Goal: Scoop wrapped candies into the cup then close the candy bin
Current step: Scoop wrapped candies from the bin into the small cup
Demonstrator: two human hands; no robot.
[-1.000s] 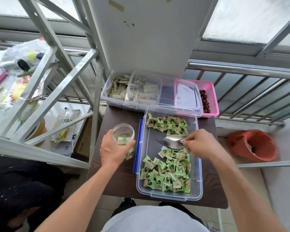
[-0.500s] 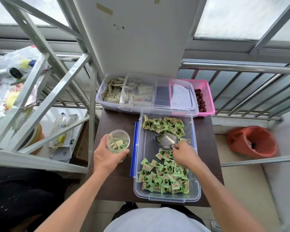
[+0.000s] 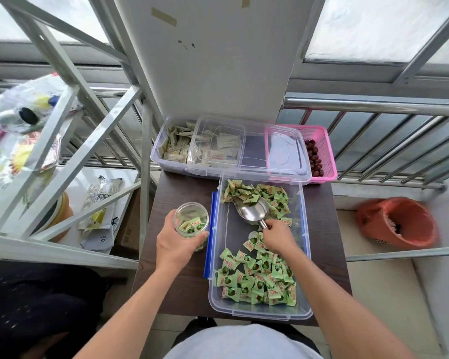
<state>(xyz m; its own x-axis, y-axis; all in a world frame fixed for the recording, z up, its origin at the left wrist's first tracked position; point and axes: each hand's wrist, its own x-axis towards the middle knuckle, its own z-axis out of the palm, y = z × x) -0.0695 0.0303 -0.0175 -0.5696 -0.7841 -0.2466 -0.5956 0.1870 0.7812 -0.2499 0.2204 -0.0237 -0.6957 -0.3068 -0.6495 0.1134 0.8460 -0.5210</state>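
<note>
A clear candy bin (image 3: 306,257) with blue side clips sits on a dark brown table (image 3: 176,193). Green wrapped candies lie in two heaps, one at the far end (image 3: 275,194) and one at the near end (image 3: 257,278). My right hand (image 3: 277,235) grips the handle of a metal scoop (image 3: 251,211), whose mouth pushes into the far heap. My left hand (image 3: 175,244) holds a clear plastic cup (image 3: 191,220) upright just left of the bin, with a few candies inside. The bin's clear lid (image 3: 249,151) rests across the containers behind.
Behind the bin stand a clear box of pale sachets (image 3: 176,147) and a pink basket of dark red fruits (image 3: 319,156). A white metal rack (image 3: 62,104) with bags stands left. An orange-lined waste basket (image 3: 397,224) sits on the floor right. A railing (image 3: 373,107) runs behind.
My right hand has moved the scoop from the middle of the bin toward the far candy heap, turning its mouth away from me. The cup in my left hand has stayed beside the bin.
</note>
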